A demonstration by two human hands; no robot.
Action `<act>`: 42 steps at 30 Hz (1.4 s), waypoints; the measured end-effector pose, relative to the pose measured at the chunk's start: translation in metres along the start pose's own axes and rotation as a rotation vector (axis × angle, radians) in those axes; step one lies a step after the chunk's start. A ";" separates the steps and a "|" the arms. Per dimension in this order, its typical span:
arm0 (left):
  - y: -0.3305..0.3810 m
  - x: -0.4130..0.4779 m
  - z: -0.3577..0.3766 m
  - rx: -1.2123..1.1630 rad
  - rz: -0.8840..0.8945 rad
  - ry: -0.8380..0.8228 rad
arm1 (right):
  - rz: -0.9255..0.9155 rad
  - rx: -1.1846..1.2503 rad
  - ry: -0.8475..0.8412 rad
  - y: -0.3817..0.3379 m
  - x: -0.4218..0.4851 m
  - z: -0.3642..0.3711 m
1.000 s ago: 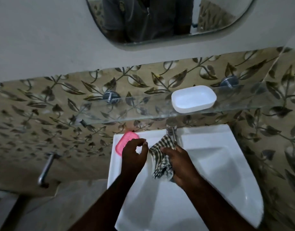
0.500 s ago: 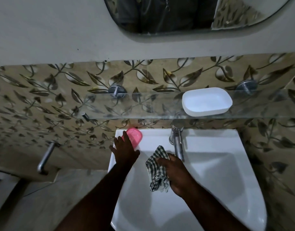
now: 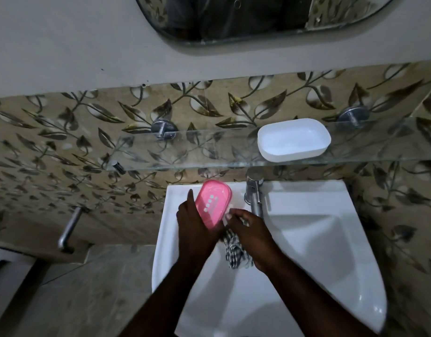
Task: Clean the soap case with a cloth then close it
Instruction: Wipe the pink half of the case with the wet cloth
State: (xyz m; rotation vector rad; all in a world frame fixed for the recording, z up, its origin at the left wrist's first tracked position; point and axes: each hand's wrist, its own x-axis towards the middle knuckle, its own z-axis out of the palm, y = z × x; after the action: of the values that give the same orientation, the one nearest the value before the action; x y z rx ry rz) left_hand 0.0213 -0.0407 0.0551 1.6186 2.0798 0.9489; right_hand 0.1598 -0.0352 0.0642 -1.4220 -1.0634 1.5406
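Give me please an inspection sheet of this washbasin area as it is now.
Surface: white sink, tap at its back edge.
Job's things: pink soap case part, tilted over the sink's back left corner; checked cloth, hanging over the basin; white case half, open side up on the glass shelf.
Clutter: nothing seen.
Grips: left hand holds the pink soap case part; right hand holds the checked cloth.
Cables: nothing seen.
Surroundings: leaf-patterned tiles, mirror, metal bar at left.
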 end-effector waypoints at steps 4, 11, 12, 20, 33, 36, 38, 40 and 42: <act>0.008 -0.026 0.001 -0.002 0.098 0.062 | -0.051 -0.038 0.026 -0.004 0.001 0.000; 0.006 -0.025 -0.027 -0.404 -0.150 0.077 | -0.020 -0.086 -0.091 -0.005 -0.010 -0.007; 0.000 -0.016 -0.035 -0.527 -0.270 0.048 | -0.016 -0.088 -0.142 -0.008 -0.013 -0.010; -0.018 -0.008 -0.052 -1.463 -0.740 -0.749 | -0.027 -0.145 -0.343 -0.028 -0.031 0.002; -0.010 0.011 -0.055 -1.759 -0.614 -0.901 | -0.174 -0.652 0.016 -0.099 -0.059 -0.034; -0.003 0.015 -0.054 -1.695 -0.612 -0.892 | -0.227 -0.459 0.049 -0.120 -0.072 -0.027; -0.002 0.015 -0.052 -1.647 -0.629 -0.825 | -0.209 -0.237 -0.025 -0.119 -0.074 -0.008; 0.002 0.013 -0.053 -1.617 -0.630 -0.781 | -0.198 -0.119 -0.048 -0.108 -0.070 0.010; 0.005 0.012 -0.055 -1.601 -0.621 -0.757 | -0.170 -0.063 -0.017 -0.099 -0.065 0.024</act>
State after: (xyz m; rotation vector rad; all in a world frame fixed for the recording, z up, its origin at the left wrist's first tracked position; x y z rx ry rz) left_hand -0.0130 -0.0451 0.0992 0.2846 0.6383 1.0019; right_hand 0.1407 -0.0627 0.1807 -1.3257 -1.2207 1.4103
